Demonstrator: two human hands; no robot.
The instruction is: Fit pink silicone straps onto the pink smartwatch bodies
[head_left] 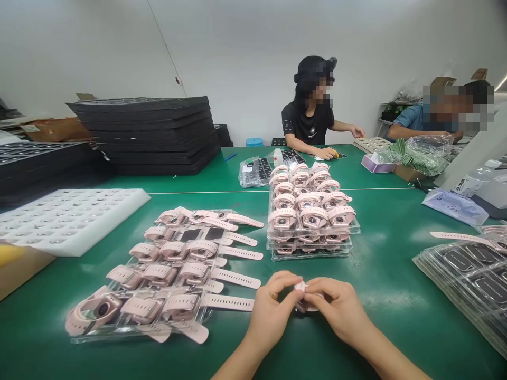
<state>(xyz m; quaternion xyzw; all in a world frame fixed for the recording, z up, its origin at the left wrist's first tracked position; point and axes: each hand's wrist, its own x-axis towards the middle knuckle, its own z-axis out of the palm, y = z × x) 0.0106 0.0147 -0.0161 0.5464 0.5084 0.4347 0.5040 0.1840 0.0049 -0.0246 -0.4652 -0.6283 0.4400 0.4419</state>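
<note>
Both my hands meet over a pink smartwatch (313,307) low in the middle of the view. With thumb and forefinger my left hand (272,306) pinches a pale strap end. My right hand (339,307) grips the strap from the other side. Fingers cover most of the watch, so its case and buckle are hard to see. To the left lies a clear tray (87,336) of pink smartwatches, several straps hanging out over its right side. Beyond my hands stands a stack of clear trays (309,254) filled with looped pink smartwatches.
At right is a pile of clear trays (459,287) with a loose strap (455,236) on top. A white foam tray (95,227) and tall black tray stack (158,137) stand left. Across the green table (376,211), a co-worker (311,124) and another person (412,121) work.
</note>
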